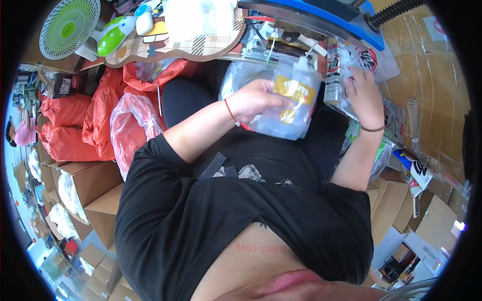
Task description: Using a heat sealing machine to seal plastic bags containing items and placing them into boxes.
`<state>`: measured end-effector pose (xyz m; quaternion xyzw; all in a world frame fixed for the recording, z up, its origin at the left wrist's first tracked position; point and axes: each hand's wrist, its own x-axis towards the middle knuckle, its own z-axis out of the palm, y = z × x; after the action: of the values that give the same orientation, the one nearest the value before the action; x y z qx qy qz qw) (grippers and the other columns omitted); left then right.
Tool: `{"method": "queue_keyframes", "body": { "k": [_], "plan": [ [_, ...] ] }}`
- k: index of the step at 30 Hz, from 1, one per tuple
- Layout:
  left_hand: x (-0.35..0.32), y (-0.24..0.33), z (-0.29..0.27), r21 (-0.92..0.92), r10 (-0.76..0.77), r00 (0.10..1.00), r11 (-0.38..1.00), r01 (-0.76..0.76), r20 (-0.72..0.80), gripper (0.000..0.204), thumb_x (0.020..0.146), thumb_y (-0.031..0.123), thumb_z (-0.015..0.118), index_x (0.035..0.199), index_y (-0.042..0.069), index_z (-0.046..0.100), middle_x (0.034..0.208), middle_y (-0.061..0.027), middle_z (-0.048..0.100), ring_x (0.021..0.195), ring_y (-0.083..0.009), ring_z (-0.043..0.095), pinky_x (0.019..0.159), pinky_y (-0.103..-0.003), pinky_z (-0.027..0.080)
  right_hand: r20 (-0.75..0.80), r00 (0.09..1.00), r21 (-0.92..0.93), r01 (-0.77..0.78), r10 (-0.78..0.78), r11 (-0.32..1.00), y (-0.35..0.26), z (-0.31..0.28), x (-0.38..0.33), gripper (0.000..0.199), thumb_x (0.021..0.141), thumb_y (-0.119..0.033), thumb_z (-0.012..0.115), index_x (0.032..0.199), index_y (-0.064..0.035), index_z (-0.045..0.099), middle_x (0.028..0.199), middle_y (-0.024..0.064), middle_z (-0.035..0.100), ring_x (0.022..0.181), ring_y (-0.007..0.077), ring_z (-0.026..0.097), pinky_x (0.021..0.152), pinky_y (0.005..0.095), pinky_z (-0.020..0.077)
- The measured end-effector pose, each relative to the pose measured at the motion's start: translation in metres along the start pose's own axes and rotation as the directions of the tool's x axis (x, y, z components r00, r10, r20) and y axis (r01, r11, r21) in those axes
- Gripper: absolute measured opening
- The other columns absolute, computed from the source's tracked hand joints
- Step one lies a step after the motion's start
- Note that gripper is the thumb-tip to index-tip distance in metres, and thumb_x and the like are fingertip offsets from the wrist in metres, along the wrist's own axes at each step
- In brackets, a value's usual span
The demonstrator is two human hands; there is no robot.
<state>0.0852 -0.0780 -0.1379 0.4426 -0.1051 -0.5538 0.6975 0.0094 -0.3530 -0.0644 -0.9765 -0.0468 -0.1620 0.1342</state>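
Clear plastic bottle [295, 114] is lifted, nozzle [302, 63] on, pinched at its left side by the left hand [257, 100]. Right of that grip, the right hand [365, 98] spreads near a can [332, 75], its hold unclear; what remains undone cannot be told.

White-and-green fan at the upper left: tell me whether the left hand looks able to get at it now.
Probably not: the left hand is gripping the gold-labelled clear container, well to the right of the fan, though nothing covers the fan's front.
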Motion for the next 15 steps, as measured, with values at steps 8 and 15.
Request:
{"method": "queue_keyframes", "body": {
  "k": [8,15],
  "plan": [
    [0.030,0.035,-0.038,0.190,0.160,0.952,0.975,-0.112,-0.261,0.038,0.088,0.020,0.072,0.117,-0.002,0.062,0.107,-0.0127,0.070,0.091,-0.0195,0.070,0.081,-0.032,0.056,0.277,0.934,-0.019,-0.230,0.226,0.973,0.045,0.033,-0.033,0.020,0.088,-0.006,0.062,0.107,-0.0005,0.060,0.107,0.0185,0.060,0.102,0.0372,0.058,0.087,0.0400,0.0468],
    [-0.006,0.057,-0.114,0.995,0.896,0.432,0.101,0.018,-0.099,0.049,0.090,0.031,0.069,0.124,0.000,0.053,0.116,-0.0226,0.063,0.106,-0.0338,0.063,0.088,-0.042,0.052,-0.107,0.981,0.068,-0.152,0.159,0.986,0.034,0.017,-0.046,0.016,0.089,-0.007,0.062,0.104,0.0001,0.061,0.102,0.0149,0.061,0.093,0.0307,0.060,0.082,0.0355,0.0470]
  ]
}}
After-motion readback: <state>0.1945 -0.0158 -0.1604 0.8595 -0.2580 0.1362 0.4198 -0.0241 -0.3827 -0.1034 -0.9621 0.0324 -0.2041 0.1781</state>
